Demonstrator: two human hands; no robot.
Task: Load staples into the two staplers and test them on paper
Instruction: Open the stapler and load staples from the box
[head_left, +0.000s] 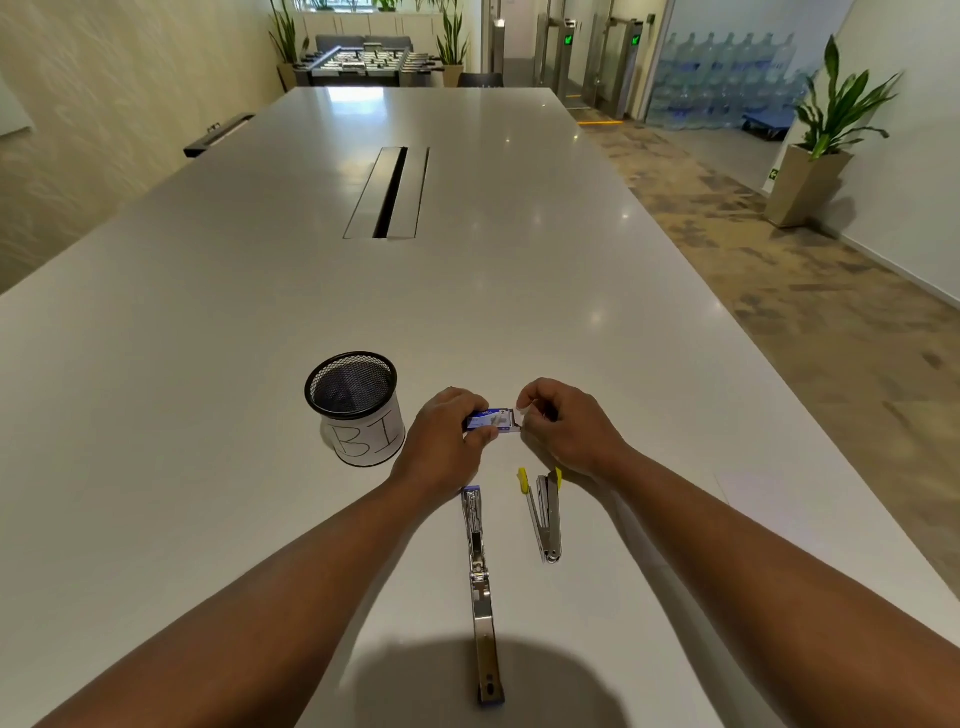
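Observation:
A small blue and white staple box (493, 420) is held just above the table between both hands. My left hand (447, 431) grips its left end. My right hand (563, 423) pinches the box's right end, where a white flap or inner tray shows. Nearer to me lie two staplers. The blue-tipped stapler (480, 582) is swung fully open and lies flat in a long line. The smaller yellow-tipped stapler (545, 512) rests on its side, partly open in a V. No paper is visible.
A black mesh pen cup (356, 410) with a white label marked "BI" stands left of my hands. A cable slot (387, 192) is set into the middle of the long white table (208, 312). The table's right edge runs close beside my right forearm.

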